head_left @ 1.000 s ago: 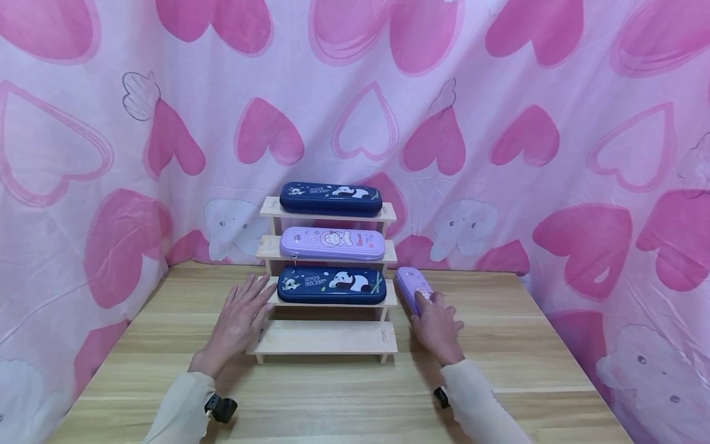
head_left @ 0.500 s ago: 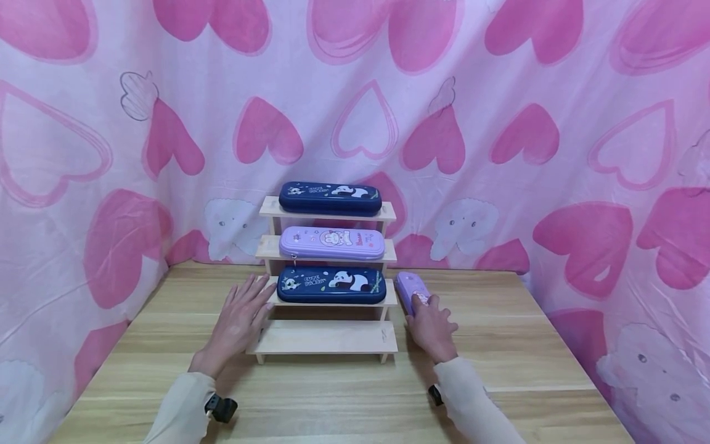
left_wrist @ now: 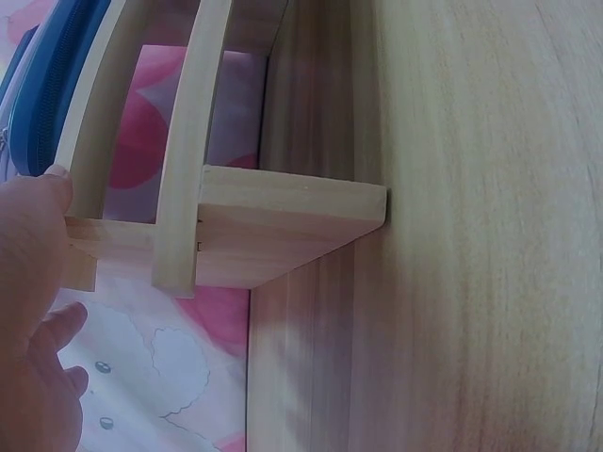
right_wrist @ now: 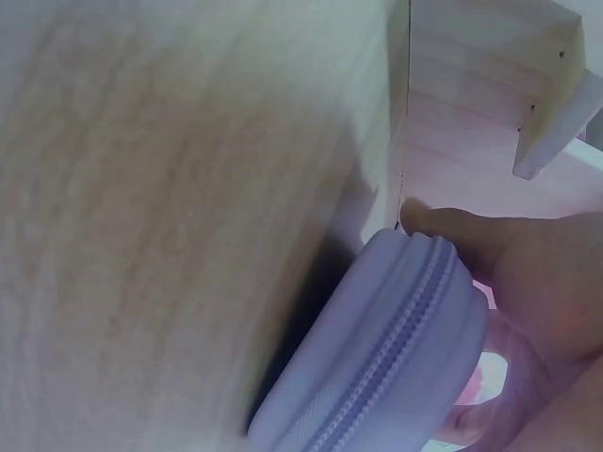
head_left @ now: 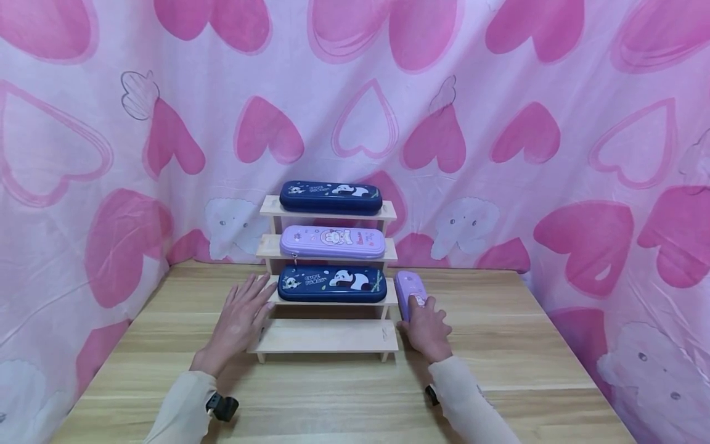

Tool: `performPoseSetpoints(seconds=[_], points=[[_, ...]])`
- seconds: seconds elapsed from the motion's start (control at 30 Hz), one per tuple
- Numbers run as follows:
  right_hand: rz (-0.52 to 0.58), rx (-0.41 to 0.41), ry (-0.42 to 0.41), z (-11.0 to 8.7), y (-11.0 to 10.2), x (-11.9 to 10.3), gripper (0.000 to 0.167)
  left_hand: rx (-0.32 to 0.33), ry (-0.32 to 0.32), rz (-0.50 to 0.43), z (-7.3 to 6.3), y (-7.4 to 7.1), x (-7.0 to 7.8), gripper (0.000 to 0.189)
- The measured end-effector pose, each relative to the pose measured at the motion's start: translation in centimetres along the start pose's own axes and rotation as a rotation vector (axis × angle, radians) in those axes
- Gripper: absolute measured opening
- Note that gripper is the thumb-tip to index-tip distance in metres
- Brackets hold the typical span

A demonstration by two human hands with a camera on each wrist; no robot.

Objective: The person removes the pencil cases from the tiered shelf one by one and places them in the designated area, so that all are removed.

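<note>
A purple zipped pencil case [head_left: 409,285] with a cartoon print lies lengthwise just right of the stepped wooden rack [head_left: 327,336]. My right hand [head_left: 427,330] grips its near end, thumb on the rack side and fingers across the top and far side; the right wrist view shows the zipper end of this purple pencil case [right_wrist: 377,348]. My left hand [head_left: 238,320], fingers straight, touches the rack's left end by the second step up. On that step sits a navy panda pencil case [head_left: 333,283]. Above it are another purple pencil case [head_left: 333,242] and, on top, another navy pencil case [head_left: 331,197].
The rack's lowest step [head_left: 327,338] is bare wood. All stands on a wood-grain table [head_left: 310,401], with a pink heart-patterned curtain [head_left: 355,123] behind and at both sides. A dark wrist device [head_left: 222,407] shows under the left sleeve.
My right hand has slid a little left and toward me, closer to the rack. The gripped purple pencil case has shifted slightly nearer and straightened a bit. My left hand stays put.
</note>
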State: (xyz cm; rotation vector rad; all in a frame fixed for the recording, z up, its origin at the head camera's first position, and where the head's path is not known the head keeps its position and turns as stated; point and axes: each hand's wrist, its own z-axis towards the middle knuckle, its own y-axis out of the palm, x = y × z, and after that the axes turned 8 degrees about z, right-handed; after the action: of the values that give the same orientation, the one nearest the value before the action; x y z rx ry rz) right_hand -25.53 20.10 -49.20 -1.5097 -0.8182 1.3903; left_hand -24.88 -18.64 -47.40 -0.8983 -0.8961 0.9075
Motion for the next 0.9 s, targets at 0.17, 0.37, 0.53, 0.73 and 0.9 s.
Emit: performPoseSetpoints(seconds=[0.17, 0.37, 0.53, 0.73, 0.9], points=[[-0.027, 0.002, -0.004, -0.15, 0.01, -0.2, 0.069, 0.0, -0.001, -0.004, 0.02, -0.12, 0.02, 0.047], [-0.052, 0.005, -0.006, -0.35, 0.02, -0.43, 0.068, 0.001, 0.004, -0.007, 0.03, -0.05, -0.04, 0.047], [-0.066, 0.008, -0.012, -0.35, 0.18, -0.42, 0.067, 0.009, 0.01, -0.008, 0.0, 0.0, -0.08, 0.046], [-0.069, 0.026, -0.027, -0.48, 0.26, -0.22, 0.068, 0.015, 0.017, -0.006, 0.06, 0.09, -0.06, 0.046], [-0.087, 0.042, -0.042, -0.59, 0.32, -0.06, 0.069, 0.012, 0.013, -0.002, 0.05, 0.07, -0.07, 0.046]])
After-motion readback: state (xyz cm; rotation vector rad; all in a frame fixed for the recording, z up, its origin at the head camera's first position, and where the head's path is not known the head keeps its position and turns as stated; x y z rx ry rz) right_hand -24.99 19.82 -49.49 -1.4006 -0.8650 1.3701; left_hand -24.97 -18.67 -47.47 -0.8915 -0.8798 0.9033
